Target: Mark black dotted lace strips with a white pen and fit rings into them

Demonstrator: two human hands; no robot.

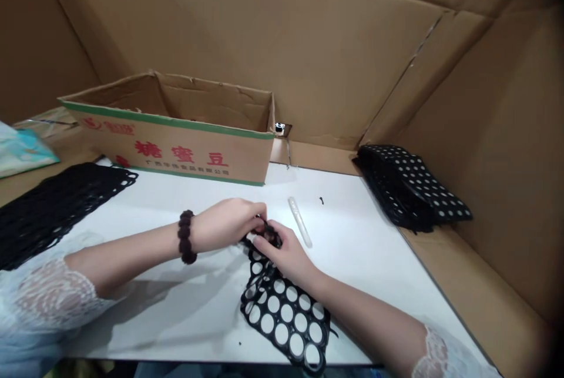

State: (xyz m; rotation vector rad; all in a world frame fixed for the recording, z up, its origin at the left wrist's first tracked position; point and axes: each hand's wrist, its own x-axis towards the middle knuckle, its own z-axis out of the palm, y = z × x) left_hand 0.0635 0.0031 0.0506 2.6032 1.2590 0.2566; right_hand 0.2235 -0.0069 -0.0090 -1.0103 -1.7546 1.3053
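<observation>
Left hand (231, 222) and right hand (291, 253) pinch black round-holed mesh (282, 300), likely light, limp, best held at its twelve-o'clock end.

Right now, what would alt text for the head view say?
The left hand and right hand hold the bunched end of a black sheet with round holes over a white table. Behind them stands an open cardboard box with red lettering; a pale strip lies just beyond the right hand. Black netted material sits far left, black dotted material far right.
</observation>
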